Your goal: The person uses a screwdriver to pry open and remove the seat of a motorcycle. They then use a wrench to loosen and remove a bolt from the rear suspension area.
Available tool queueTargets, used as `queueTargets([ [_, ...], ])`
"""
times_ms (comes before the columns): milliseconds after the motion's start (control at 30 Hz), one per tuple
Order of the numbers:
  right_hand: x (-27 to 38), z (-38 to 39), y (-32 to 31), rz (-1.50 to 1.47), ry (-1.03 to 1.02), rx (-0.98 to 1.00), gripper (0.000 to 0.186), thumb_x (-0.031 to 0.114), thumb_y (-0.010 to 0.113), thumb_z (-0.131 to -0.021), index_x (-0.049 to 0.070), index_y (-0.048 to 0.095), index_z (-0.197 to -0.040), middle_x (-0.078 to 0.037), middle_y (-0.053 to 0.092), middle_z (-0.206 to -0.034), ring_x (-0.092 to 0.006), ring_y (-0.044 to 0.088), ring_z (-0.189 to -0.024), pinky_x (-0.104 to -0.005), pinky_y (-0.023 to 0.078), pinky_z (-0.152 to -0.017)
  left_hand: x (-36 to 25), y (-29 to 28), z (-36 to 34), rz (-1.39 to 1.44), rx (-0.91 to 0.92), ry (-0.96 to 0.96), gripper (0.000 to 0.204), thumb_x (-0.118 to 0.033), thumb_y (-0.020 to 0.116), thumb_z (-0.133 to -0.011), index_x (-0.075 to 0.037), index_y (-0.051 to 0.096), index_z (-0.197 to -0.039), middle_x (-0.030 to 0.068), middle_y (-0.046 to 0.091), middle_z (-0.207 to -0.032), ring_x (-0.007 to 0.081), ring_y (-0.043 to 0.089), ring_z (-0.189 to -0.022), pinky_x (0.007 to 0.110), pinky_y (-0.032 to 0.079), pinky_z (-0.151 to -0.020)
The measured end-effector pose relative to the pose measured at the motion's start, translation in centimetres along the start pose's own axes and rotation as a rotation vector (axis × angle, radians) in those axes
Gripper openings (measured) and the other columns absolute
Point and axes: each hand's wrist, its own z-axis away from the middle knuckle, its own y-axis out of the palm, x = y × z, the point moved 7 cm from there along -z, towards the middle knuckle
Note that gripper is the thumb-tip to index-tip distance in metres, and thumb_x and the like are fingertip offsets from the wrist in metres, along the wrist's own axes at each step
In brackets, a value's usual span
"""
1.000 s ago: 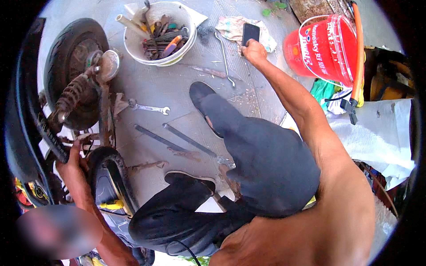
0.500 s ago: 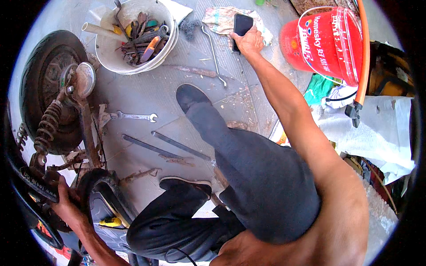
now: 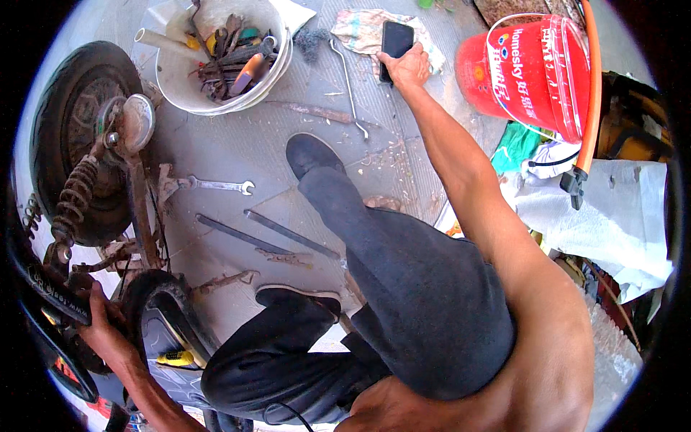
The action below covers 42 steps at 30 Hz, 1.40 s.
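Your right hand (image 3: 407, 67) is closed round the near end of the black phone (image 3: 397, 37), over the pale cloth (image 3: 353, 25) at the far middle. Your left hand (image 3: 104, 324) touches a black bar (image 3: 61, 297) at the near left; I can't tell how tight its fingers are. You reach far, so a loose grip could let the phone slip and bump. The grey floor (image 3: 216, 144) has dirty bits and a spanner (image 3: 219, 185). A wheel (image 3: 72, 129) stands left, a tool bucket (image 3: 176, 86) far left, a red bucket (image 3: 518, 68) far right.
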Motion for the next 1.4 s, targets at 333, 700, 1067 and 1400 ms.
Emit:
queueTargets([
  [333,0.0,-0.7,-0.5,-0.003,0.010,0.056,0.088,0.046,0.086,-0.059,-0.002,0.045,-0.120,-0.023,0.055,-0.119,-0.0388,0.053,-0.114,-0.0448,0.044,-0.098,-0.9,0.3,0.0,0.035,-0.023,0.067,0.020,-0.021,0.071,-0.086,-0.005,0.063,-0.093,-0.0033,0.042,-0.059,0.0072,0.037,-0.048,0.024,0.029,-0.046],
  [700,0.0,0.6,-0.6,-0.022,0.015,0.063,0.091,0.050,0.084,-0.062,-0.002,0.040,-0.123,-0.026,0.056,-0.117,-0.0423,0.052,-0.114,-0.0487,0.043,-0.096,-1.4,1.0,0.9,0.110,-0.035,0.060,0.020,-0.022,0.071,-0.086,-0.005,0.061,-0.088,-0.0036,0.040,-0.057,0.0069,0.035,-0.049,0.025,0.028,-0.049],
  [1067,0.0,1.1,0.2,-0.059,0.003,-0.066,0.089,0.037,0.085,-0.063,-0.003,0.038,-0.127,-0.028,0.054,-0.116,-0.0423,0.052,-0.111,-0.0475,0.043,-0.097,-1.1,0.7,0.7,0.054,-0.047,0.045,0.018,-0.023,0.068,-0.088,-0.009,0.060,-0.081,-0.0049,0.040,-0.058,0.0060,0.034,-0.050,0.025,0.026,-0.050],
  [1400,0.5,1.4,-0.1,-0.018,-0.048,-0.099,0.091,0.036,0.084,-0.065,-0.003,0.036,-0.131,-0.026,0.053,-0.120,-0.0410,0.050,-0.114,-0.0456,0.041,-0.100,-0.6,0.5,0.3,0.092,-0.027,0.068,0.016,-0.022,0.069,-0.088,-0.009,0.061,-0.084,-0.0048,0.039,-0.059,0.0068,0.032,-0.050,0.025,0.026,-0.050],
])
